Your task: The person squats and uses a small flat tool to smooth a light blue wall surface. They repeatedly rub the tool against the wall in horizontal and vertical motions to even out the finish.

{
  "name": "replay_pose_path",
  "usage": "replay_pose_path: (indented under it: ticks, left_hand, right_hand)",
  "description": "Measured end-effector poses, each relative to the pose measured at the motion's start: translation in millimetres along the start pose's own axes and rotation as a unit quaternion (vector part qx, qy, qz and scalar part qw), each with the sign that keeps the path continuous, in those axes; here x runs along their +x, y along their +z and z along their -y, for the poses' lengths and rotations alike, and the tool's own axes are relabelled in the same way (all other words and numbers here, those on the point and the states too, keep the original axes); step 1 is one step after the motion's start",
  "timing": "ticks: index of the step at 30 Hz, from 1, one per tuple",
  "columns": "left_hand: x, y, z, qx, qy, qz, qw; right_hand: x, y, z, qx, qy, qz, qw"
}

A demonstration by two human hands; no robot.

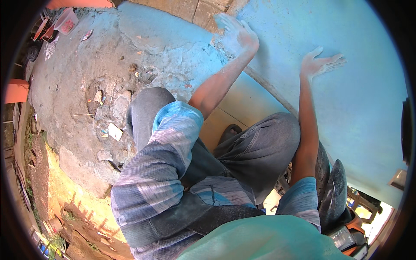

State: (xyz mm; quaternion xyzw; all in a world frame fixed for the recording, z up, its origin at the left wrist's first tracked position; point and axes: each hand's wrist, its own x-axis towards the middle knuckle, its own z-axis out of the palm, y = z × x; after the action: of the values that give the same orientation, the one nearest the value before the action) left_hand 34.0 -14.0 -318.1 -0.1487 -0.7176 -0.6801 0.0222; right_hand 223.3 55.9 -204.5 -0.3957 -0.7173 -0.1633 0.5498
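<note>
A smooth, pale blue wall (364,99) rises in front of me and to the right. My left hand (240,34) is at the wall's left edge, beside a chipped, rough strip of plaster (223,50). Its fingers are spread, and pale dust coats the skin. Against the blue surface further right, my right hand (320,65) has its thumb and fingers apart, dusty as well. Whether either palm presses on the wall or hovers just off it, I cannot tell. Neither hand shows anything held.
Rough concrete (78,82) spreads to the left, with broken stones (122,100) and a white scrap (115,131). A clear tub (66,21) stands at the far left. Tan tiles (229,115) lie below the wall, near a dark sandal (229,132). Assorted gear (346,238) sits at the lower right.
</note>
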Motion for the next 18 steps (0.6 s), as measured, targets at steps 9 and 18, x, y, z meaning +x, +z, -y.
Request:
replay_pose_path:
  ticks: [9, 18]
  left_hand:
    - [11.0, 3.9, -4.3, 0.118, -0.009, 0.127, 0.985]
    - [9.0, 30.7, 29.5, -0.036, -0.005, 0.064, 0.997]
  right_hand:
    - [-3.9, -2.8, -9.0, -0.021, -0.014, 0.001, 1.000]
    - [-2.9, -5.0, 4.1, 0.006, 0.004, 0.017, 1.000]
